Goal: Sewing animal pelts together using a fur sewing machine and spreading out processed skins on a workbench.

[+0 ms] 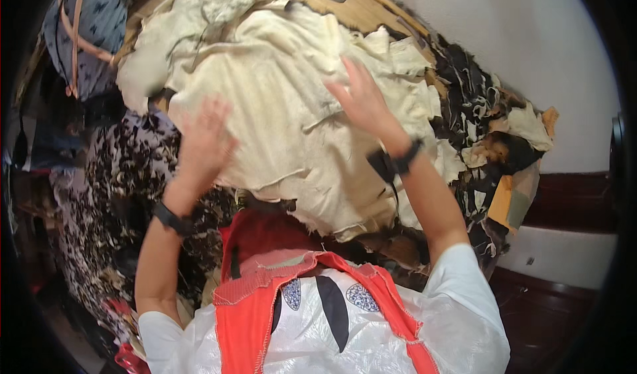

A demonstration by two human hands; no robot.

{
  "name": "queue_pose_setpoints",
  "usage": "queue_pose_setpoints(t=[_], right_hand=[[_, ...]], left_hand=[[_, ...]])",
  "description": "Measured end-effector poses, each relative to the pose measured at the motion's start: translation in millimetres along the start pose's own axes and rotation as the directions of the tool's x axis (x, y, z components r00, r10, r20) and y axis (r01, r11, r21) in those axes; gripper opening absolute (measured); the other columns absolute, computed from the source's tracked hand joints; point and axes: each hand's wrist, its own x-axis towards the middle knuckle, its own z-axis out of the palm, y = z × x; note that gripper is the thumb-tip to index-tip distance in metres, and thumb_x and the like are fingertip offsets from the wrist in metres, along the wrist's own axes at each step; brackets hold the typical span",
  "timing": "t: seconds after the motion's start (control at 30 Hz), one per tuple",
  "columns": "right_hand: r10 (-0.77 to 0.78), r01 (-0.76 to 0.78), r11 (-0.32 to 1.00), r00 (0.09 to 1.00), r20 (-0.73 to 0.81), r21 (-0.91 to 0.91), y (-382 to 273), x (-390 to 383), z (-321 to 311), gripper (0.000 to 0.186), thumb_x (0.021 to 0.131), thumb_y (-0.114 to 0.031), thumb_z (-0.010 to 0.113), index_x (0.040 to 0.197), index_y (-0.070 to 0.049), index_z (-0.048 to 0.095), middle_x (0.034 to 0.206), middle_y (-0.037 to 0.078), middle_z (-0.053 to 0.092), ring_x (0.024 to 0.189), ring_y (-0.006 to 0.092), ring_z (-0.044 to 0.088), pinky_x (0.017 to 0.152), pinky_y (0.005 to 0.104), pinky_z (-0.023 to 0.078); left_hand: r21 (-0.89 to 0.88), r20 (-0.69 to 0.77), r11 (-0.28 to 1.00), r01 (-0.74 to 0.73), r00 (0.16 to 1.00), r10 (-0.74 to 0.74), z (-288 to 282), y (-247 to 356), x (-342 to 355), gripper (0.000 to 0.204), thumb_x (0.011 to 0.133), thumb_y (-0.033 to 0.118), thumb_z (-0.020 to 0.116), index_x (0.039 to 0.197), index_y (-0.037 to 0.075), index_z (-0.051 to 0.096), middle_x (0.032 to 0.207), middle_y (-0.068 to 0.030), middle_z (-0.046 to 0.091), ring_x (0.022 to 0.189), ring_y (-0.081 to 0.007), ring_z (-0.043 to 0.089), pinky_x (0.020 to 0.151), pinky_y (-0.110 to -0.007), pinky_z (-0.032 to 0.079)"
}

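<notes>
A large cream-coloured animal hide (265, 109) lies spread in front of me, bare skin side up, with wrinkles, folds and ragged edges. Dark fur shows along parts of its border. Over its left part is my left hand (209, 142), blurred by motion, its fingers stretched out and holding nothing. My right hand (363, 99) is over the upper right part, open, thumb apart from the fingers. Whether either palm touches the skin, I cannot tell. Dark bands circle both wrists.
Under the hide, a wooden tabletop (371, 17) shows at the far edge. Dark fur scraps (464, 89) heap up on the right, and a big pile of black-and-pale scraps (126, 182) fills the left. Patterned blue-grey cloth (93, 26) is at the upper left. A pale wall (524, 42) stands beyond.
</notes>
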Motion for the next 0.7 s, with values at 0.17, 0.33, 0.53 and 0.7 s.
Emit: queue_pose_setpoints(t=[0.17,0.33,0.53,0.7], right_hand=[[0.511,-0.475,0.824,0.859,0.043,-0.308,24.3,-146.0,-23.2,0.090,0.093,-0.047,0.061,0.154,0.005,0.020,0.159,0.027,0.024,0.150,0.0406,0.017,0.119,0.0577,0.014],[0.627,-0.590,0.727,0.779,-0.011,-0.351,8.2,-195.4,-21.0,0.099,0.090,-0.054,0.062,0.156,0.003,0.016,0.162,0.025,0.018,0.152,0.0396,0.011,0.118,0.0626,0.010],[0.624,-0.526,0.718,0.777,0.086,-0.456,-30.5,-218.9,-44.2,0.105,0.085,-0.058,0.066,0.156,0.003,0.018,0.161,0.023,0.021,0.152,0.0369,0.013,0.120,0.0599,0.010],[0.637,-0.588,0.751,0.765,0.095,-0.300,-33.6,-180.1,-52.3,0.087,0.091,-0.046,0.065,0.154,0.000,0.026,0.159,0.021,0.029,0.149,0.0343,0.024,0.118,0.0578,0.017]], left_hand=[[0.266,0.012,0.949,-0.169,0.985,0.173,-22.7,-72.2,79.2,0.064,0.101,0.042,0.045,0.156,0.013,0.031,0.164,-0.0107,0.026,0.153,-0.0328,0.016,0.119,-0.063,0.012],[0.165,0.347,0.907,-0.388,0.883,0.315,-15.6,-81.4,80.6,0.102,0.078,0.074,0.058,0.154,0.009,0.035,0.163,-0.0176,0.024,0.151,-0.0439,0.014,0.115,-0.071,0.012],[-0.025,0.493,0.910,-0.414,0.787,0.371,-68.9,-86.1,52.1,0.104,0.079,0.070,0.061,0.153,0.004,0.033,0.162,-0.0266,0.019,0.148,-0.0539,0.012,0.113,-0.071,0.012],[0.041,0.434,0.885,-0.463,0.807,0.402,-38.8,-117.6,65.2,0.078,0.089,0.055,0.057,0.147,0.005,0.044,0.157,-0.0204,0.036,0.143,-0.0409,0.032,0.110,-0.064,0.026]])
